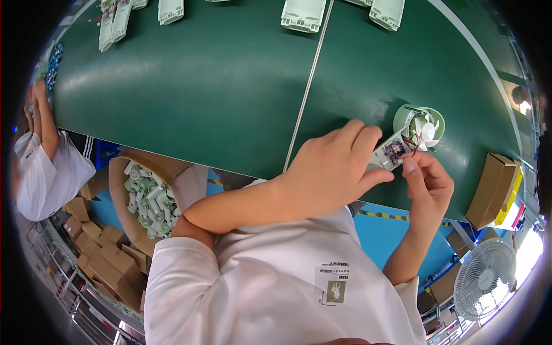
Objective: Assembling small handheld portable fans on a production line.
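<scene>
A pale green handheld fan (401, 121) lies with its handle opened up, so a small purple circuit board (394, 150) and thin red and black wires (411, 142) show. White blades fill its round head, which points away to the right. My left hand (336, 164) grips the handle from the left, thumb on the near side and fingers over the far side. At the near right end of the board, my right hand (430, 183) is closed in a pinch on a red wire. The fingertips hide the wire's end.
Several pale green casings (303, 14) lie along the far side of the green table (201, 98). A large carton (190, 184) of fan parts stands at left, near a co-worker (49, 167). A cardboard box (490, 190) sits at right; a grey floor fan (485, 279) stands below.
</scene>
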### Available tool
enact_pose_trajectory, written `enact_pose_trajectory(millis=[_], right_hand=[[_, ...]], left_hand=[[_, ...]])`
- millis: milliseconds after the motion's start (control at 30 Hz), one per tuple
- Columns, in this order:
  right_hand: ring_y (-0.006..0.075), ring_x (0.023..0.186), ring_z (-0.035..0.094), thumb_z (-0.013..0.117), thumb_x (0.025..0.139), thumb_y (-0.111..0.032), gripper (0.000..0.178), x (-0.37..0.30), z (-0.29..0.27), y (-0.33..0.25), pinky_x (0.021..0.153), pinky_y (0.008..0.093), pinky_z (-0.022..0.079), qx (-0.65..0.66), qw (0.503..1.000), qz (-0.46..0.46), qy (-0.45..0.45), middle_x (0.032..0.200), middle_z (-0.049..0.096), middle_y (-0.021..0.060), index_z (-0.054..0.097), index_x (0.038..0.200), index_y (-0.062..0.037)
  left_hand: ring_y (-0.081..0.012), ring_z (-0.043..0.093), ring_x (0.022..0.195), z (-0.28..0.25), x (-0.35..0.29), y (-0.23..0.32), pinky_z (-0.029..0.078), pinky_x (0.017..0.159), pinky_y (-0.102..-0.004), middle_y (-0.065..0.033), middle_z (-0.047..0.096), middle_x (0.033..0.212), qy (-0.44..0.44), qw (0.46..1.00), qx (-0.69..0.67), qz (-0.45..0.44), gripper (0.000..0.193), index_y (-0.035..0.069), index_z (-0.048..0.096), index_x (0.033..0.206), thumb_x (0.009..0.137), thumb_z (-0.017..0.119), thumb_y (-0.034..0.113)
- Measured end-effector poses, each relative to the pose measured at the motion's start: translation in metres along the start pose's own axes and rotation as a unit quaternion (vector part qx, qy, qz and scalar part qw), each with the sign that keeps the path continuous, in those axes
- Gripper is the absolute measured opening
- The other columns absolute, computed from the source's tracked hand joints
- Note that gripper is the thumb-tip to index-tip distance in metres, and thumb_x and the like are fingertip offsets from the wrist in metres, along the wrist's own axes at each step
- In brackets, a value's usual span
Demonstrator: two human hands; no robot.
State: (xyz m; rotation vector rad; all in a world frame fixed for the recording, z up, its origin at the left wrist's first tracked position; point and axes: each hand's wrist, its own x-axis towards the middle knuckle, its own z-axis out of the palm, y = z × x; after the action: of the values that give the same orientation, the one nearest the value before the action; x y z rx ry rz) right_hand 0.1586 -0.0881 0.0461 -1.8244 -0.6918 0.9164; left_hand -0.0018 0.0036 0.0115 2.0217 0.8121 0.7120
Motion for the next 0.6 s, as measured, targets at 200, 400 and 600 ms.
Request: enact_pose_trajectory(millis=[200,400,600], right_hand=[[0.0001,0.060,0.039,0.072,0.081,0.006,0.011,0.006,0.002,0.017,0.052,0.0174,0.026,-0.070,0.989,-0.131,0.026,0.076,0.055,-0.0033,0.070,0.091,0.0037],[0.0008,0.059,0.041,0.072,0.080,0.007,0.011,0.010,0.006,0.024,0.051,0.0175,0.027,-0.097,0.976,-0.183,0.069,0.074,0.056,-0.0029,0.070,0.090,0.0028],[0.0015,0.058,0.042,0.074,0.078,0.007,0.013,0.015,0.002,0.031,0.050,0.0174,0.027,-0.122,0.961,-0.242,0.056,0.074,0.057,-0.0015,0.070,0.090,0.0030]], left_hand=[[-0.0259,0.060,0.059,0.007,-0.005,-0.006,0.049,0.049,-0.0346,-0.0097,0.057,0.071,-0.098,0.995,0.014,0.004,0.025,0.002,0.060,0.083,0.084,0.070,0.025],[-0.0268,0.058,0.053,0.008,-0.005,-0.004,0.048,0.047,-0.0363,-0.0101,0.056,0.065,-0.055,0.998,0.010,0.013,0.029,0.002,0.056,0.074,0.086,0.069,0.025],[-0.0267,0.059,0.053,0.010,-0.005,-0.002,0.049,0.048,-0.0362,-0.0098,0.056,0.063,-0.046,0.998,0.026,0.016,0.030,0.003,0.054,0.072,0.085,0.069,0.025]])
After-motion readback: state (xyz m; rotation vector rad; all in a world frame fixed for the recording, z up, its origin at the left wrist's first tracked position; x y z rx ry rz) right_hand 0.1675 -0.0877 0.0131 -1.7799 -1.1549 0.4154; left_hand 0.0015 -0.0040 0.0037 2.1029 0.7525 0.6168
